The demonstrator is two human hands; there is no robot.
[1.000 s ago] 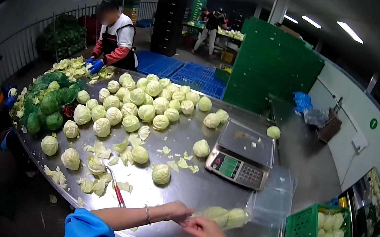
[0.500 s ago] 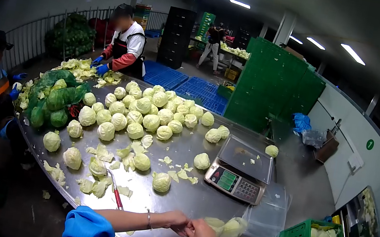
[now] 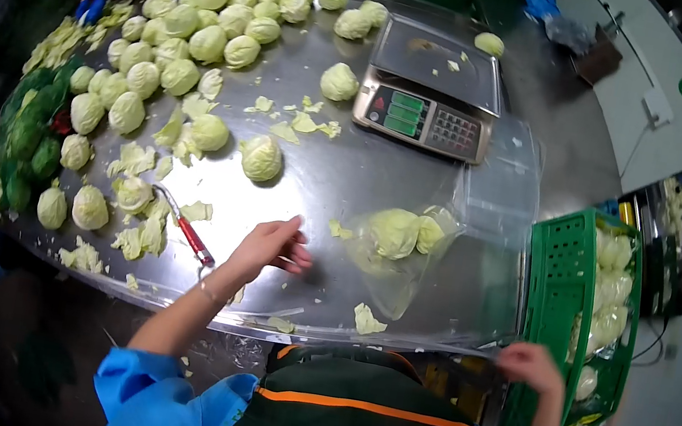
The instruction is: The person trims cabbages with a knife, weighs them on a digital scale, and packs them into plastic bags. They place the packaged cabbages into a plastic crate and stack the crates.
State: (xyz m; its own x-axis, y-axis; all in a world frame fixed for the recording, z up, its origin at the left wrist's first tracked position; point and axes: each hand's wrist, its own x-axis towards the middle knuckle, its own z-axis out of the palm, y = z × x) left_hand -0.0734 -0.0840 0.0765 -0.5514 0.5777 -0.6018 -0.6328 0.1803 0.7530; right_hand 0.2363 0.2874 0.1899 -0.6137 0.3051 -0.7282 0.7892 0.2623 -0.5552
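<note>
My left hand (image 3: 270, 246) hovers over the metal table with its fingers apart and nothing in them. To its right a clear plastic bag (image 3: 391, 289) lies on the table with two pale cabbages (image 3: 396, 234) inside. Motion smears my right hand (image 3: 533, 367), which is at the table's front right corner beside a green crate (image 3: 565, 250); its fingers look bent, but what they hold, if anything, does not show. Left of my left hand lies a red-handled tool with a curved metal end (image 3: 194, 239). A loose cabbage (image 3: 261, 158) sits just beyond it.
A digital scale (image 3: 433, 93) stands at the back, near a stack of flat clear bags (image 3: 504, 182). Many cabbages (image 3: 207, 44) and trimmed leaves (image 3: 140, 241) cover the left side. Bagged cabbages (image 3: 611, 299) fill the crate. A person in blue gloves (image 3: 91, 9) works at the far left.
My hands, together at the plastic bag before, have separated: the left moved left, the right toward the crate. The bag with cabbages now lies on the table. The view has tilted down.
</note>
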